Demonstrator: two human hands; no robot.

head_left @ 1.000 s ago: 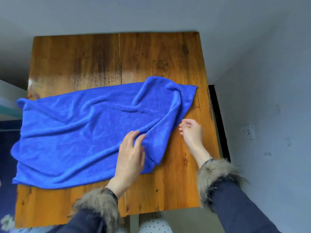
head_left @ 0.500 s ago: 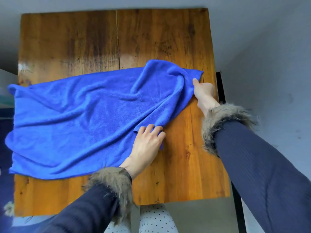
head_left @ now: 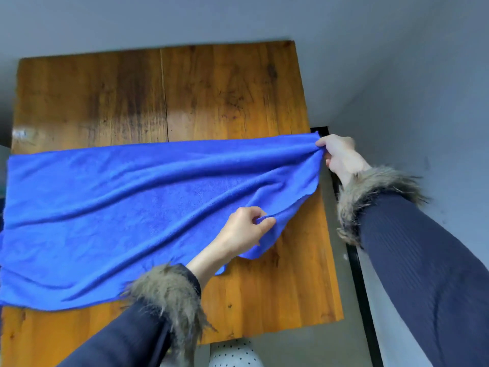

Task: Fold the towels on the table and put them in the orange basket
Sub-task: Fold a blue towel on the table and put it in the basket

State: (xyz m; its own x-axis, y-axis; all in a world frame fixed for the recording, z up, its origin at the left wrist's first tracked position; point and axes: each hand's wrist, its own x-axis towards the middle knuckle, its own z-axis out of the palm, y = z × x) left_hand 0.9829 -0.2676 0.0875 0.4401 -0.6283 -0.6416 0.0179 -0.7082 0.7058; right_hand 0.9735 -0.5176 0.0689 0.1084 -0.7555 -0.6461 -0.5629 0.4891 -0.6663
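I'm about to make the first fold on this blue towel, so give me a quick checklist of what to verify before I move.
1. Right hand grips the far right corner of the blue towel: ok.
2. Left hand pinches the near right edge: ok.
3. Far edge pulled straight: ok.
4. Towel flat: not ok, creases run across it and the right end is bunched.
5. Towel fully on the wooden table: not ok, its left end runs past the table's edge and out of view.
6. Orange basket within reach: cannot tell, not in view.
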